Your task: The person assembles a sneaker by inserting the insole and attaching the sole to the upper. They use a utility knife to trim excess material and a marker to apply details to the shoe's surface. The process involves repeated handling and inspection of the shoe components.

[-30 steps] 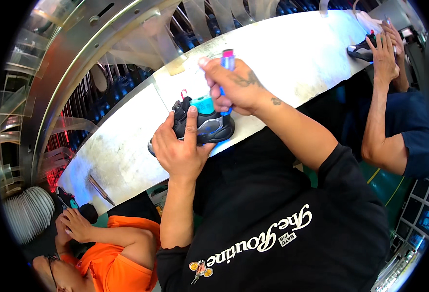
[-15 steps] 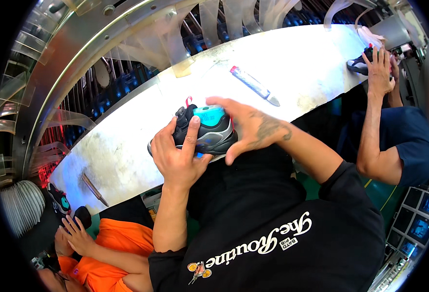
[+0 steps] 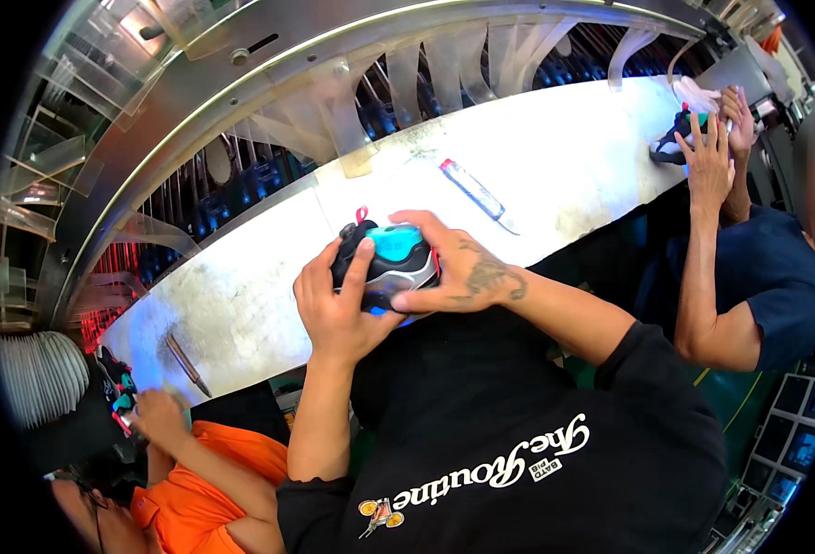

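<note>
In the head view, the left hand (image 3: 333,309) and the right hand (image 3: 463,272) both close around the black and turquoise shoe (image 3: 386,265), just above the near edge of the white workbench (image 3: 241,295); it looks light, with soft upper and stiff sole, best held by both sides.

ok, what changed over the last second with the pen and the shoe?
The right hand let go of the pen, which now lies on the white table beyond the shoe, and came down to grip the shoe. The left hand kept holding the shoe's other side. Co-workers on both sides stayed at the table.
</note>
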### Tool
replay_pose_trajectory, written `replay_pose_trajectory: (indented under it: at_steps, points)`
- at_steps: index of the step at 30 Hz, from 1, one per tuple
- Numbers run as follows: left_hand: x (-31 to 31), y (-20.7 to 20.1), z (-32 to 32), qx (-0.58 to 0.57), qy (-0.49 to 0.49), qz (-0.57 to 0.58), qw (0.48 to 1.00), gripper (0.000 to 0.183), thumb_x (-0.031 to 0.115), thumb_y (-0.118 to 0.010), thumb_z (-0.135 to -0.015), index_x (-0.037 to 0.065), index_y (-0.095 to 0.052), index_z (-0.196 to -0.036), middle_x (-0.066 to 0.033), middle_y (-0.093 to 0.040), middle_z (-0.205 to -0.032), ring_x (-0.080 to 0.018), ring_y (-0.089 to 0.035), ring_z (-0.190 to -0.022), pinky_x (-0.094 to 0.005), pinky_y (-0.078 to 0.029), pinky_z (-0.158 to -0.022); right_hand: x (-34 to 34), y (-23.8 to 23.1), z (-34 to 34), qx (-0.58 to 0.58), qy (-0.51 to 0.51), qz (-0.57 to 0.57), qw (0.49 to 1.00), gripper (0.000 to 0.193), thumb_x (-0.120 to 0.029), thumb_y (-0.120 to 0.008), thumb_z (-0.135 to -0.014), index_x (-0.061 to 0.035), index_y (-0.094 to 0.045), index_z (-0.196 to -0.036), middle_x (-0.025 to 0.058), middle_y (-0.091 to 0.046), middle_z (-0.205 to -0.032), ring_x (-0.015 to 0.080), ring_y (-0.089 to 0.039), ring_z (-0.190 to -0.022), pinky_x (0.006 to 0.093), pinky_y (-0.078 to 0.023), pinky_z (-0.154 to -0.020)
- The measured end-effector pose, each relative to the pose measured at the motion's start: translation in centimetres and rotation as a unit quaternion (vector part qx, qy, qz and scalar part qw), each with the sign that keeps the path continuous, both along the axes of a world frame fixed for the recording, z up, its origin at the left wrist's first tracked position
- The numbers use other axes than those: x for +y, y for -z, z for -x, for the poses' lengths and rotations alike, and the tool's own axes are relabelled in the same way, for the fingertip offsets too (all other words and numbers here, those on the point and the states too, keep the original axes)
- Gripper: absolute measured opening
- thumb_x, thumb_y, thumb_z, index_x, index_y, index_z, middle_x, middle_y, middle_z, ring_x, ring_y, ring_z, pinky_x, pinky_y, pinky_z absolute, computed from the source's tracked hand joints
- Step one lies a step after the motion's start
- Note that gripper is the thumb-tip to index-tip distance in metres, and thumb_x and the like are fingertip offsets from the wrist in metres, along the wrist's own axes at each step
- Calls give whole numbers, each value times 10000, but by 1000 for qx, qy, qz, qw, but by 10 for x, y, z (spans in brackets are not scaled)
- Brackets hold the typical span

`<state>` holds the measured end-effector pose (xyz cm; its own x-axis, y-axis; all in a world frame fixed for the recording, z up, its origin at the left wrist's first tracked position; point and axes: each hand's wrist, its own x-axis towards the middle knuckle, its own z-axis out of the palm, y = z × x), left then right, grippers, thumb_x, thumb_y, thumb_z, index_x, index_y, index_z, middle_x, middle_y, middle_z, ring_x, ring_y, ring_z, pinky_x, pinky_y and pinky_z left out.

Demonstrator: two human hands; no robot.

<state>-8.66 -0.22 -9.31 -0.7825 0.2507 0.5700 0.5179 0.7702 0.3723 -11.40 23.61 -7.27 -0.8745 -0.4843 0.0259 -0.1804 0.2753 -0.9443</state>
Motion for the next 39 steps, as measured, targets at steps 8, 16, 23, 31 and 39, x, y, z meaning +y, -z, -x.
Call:
replay_pose_trajectory:
  at_steps: [8,16,23,31,39]
  points:
    - [17,-9,-26,-123,232,-311,913,1275,380,-981,-753,65,-229,-1732,-367,-294,-1694,-490,-442,-1528,-527,-423,-1228,6,-32,-13,105,-136,22,985,1533,-634,-1001,-662,-49,-118,-1771,319,-71,-1795,483,-107,-1669,584,-221,-1320]
    - [4,-26,-40,-368,192,-510,753,1276,646,-737,-899,97,6,-1779,-220,-348,-1712,-351,-466,-1541,-501,-407,-1261,-22,-36,-12,24,-186,67,980,1204,-348,-758,-931,0,41,-1761,311,25,-1809,458,-25,-1698,541,-127,-1349]
    - [1,-27,-35,-331,141,-510,781,1203,720,-651,-917,54,-117,-1765,-208,-315,-1729,-342,-407,-1575,-495,-353,-1289,-48,-27,-12,65,-98,113,987,986,-375,-765,-952,-28,-269,-1730,247,-255,-1756,442,-254,-1619,522,-240,-1321]
    - [-71,-58,-73,-394,72,-538,741,931,418,-703,-975,-72,-333,-1676,-189,-557,-1564,-297,-582,-1426,-425,-440,-1218,-107,-20,-46,222,-13,-28,975,706,-446,-718,-1006,-220,-518,-1644,173,-420,-1661,403,-455,-1450,576,-305,-1202]
    - [-89,-45,-89,-286,-73,-416,860,598,73,-761,-996,-117,-555,-1524,-165,-726,-1336,-213,-707,-1148,-357,-540,-1064,-40,43,-14,273,167,-27,947,693,-218,-803,-922,4,-538,-1524,271,-564,-1494,464,-544,-1386,538,-431,-1208]
